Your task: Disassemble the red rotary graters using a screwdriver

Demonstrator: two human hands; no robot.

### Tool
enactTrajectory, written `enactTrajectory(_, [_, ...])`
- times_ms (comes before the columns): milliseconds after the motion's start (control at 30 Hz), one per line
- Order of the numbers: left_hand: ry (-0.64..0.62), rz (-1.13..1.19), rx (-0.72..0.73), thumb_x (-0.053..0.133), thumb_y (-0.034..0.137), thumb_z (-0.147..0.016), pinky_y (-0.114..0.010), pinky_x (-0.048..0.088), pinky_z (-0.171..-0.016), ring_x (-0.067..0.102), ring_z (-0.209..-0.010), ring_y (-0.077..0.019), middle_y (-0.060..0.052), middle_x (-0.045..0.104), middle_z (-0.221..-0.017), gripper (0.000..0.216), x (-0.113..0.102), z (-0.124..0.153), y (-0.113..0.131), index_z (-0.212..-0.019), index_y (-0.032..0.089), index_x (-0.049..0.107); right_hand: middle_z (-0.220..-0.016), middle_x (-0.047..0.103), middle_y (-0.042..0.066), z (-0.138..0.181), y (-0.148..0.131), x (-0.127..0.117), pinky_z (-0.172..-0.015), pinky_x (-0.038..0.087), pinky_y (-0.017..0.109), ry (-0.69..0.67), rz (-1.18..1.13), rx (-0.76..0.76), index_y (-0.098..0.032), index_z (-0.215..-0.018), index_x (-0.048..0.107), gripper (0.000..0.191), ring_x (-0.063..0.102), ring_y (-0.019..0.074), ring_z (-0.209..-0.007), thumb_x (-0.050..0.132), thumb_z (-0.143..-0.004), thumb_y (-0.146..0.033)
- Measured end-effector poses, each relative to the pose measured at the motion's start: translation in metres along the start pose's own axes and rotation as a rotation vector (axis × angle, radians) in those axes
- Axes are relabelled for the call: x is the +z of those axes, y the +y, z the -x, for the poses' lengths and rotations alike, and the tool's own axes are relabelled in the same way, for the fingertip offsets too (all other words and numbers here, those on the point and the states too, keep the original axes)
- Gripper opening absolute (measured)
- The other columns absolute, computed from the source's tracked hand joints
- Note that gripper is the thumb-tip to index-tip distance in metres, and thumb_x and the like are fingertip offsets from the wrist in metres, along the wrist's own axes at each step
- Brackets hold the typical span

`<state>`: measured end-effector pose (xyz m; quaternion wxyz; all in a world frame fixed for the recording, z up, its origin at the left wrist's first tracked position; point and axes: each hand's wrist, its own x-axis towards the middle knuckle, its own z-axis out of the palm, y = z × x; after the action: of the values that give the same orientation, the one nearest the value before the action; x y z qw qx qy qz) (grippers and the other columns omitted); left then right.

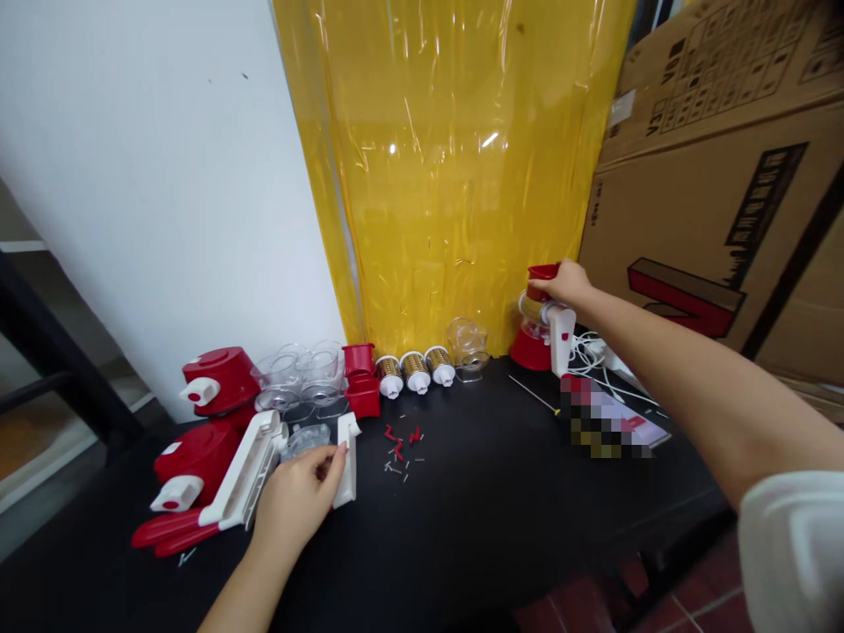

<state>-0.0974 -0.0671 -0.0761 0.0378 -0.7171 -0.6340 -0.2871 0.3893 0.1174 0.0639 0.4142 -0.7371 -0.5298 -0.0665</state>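
Both Hands Occupied at Black Table (475, 536)

The left hand (300, 494) pinches a white part (346, 462), right of a clear bag (306, 439); the right hand (568, 283) grips the red hopper (543, 272) atop a machine (529, 348) (by the yellow curtain (454, 193)).

Three loose drums (415, 371) lie on the tabletop (462, 510), and a fourth is in the one grater (560, 341). Two red cups (362, 397) stand apart from the grater's single one. There are two red bases (198, 457) at the left with two knobs (181, 494), two red handles (168, 527), three red clips (415, 434), one screwdriver (534, 395) and one short white piece (347, 453). The clear parts (323, 374) overlap too much to count; the screws (394, 469) are too small.
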Motion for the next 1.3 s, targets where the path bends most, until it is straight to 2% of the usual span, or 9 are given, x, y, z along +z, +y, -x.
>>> enactTrajectory(267, [-0.004,-0.012,-0.006,0.042,0.045,-0.089,-0.027,0.045,-0.063,0.067,-0.067,-0.0206,-0.003,0.072,-0.070,0.040,-0.002,0.001,0.002,-0.076,0.024,0.073,-0.076,0.067,0.014,0.036,-0.036,-0.072,-0.068,0.053,0.040,-0.026,0.059,-0.214,-0.012,-0.086,0.066,0.048,0.065,0.0309,-0.083,0.076,-0.063,-0.053])
enactTrajectory(400, [-0.014,-0.027,-0.024,0.042,0.045,-0.090,-0.027,0.043,-0.063,0.067,-0.070,-0.0209,-0.003,0.072,-0.071,0.039,0.000,0.002,0.000,-0.079,0.024,0.073,-0.078,0.067,0.013,0.064,-0.051,-0.092,-0.068,0.053,0.039,-0.066,0.087,-0.267,-0.012,-0.090,0.068,0.053,0.065,0.0311,-0.083,0.075,-0.063,-0.058])
enactTrajectory(533, [-0.010,0.021,-0.029,0.044,0.045,-0.089,-0.027,0.042,-0.062,0.066,-0.069,-0.0201,-0.002,0.071,-0.069,0.037,0.001,0.002,-0.001,-0.079,0.024,0.072,-0.085,0.068,0.013,0.097,-0.065,-0.085,-0.068,0.054,0.039,-0.171,0.040,-0.298,-0.013,-0.097,0.068,0.057,0.066,0.0303,-0.084,0.074,-0.064,-0.059])
enactTrajectory(767, [-0.003,0.116,0.055,0.045,0.045,-0.090,-0.027,0.042,-0.061,0.062,-0.060,-0.0170,-0.002,0.069,-0.066,0.038,0.003,0.002,-0.001,-0.076,0.021,0.071,-0.098,0.070,0.014,0.144,-0.084,-0.045,-0.074,0.054,0.038,-0.389,-0.100,-0.294,-0.012,-0.107,0.065,0.067,0.067,0.0270,-0.087,0.076,-0.060,-0.059])
enactTrajectory(900, [0.010,0.130,0.095,0.047,0.043,-0.089,-0.027,0.041,-0.060,0.061,-0.057,-0.0164,-0.002,0.069,-0.066,0.037,0.005,0.003,-0.002,-0.075,0.020,0.072,-0.096,0.069,0.013,0.152,-0.093,-0.033,-0.072,0.052,0.036,-0.412,-0.146,-0.350,-0.013,-0.107,0.064,0.065,0.067,0.0256,-0.085,0.075,-0.060,-0.057])
enactTrajectory(1100, [0.051,0.152,0.148,0.047,0.043,-0.089,-0.027,0.042,-0.059,0.061,-0.056,-0.0172,-0.003,0.070,-0.065,0.037,0.005,0.002,-0.003,-0.074,0.020,0.071,-0.090,0.066,0.014,0.161,-0.111,-0.030,-0.067,0.050,0.037,-0.388,-0.030,-0.422,-0.013,-0.104,0.060,0.067,0.064,0.0260,-0.079,0.071,-0.063,-0.064])
enactTrajectory(1200, [0.056,0.145,0.156,0.048,0.041,-0.089,-0.028,0.042,-0.059,0.062,-0.058,-0.0176,-0.003,0.071,-0.067,0.035,0.006,0.002,-0.004,-0.074,0.020,0.071,-0.092,0.065,0.016,0.160,-0.117,-0.032,-0.069,0.051,0.040,-0.452,0.046,-0.471,-0.012,-0.107,0.059,0.070,0.064,0.0278,-0.080,0.066,-0.067,-0.068])
enactTrajectory(1300, [0.055,0.136,0.163,0.049,0.041,-0.089,-0.028,0.043,-0.061,0.064,-0.060,-0.0179,-0.003,0.072,-0.070,0.033,0.008,0.002,-0.005,-0.075,0.020,0.071,-0.108,0.063,0.018,0.152,-0.120,-0.037,-0.078,0.052,0.043,-0.562,0.077,-0.578,-0.013,-0.119,0.055,0.075,0.064,0.0309,-0.093,0.064,-0.070,-0.068])
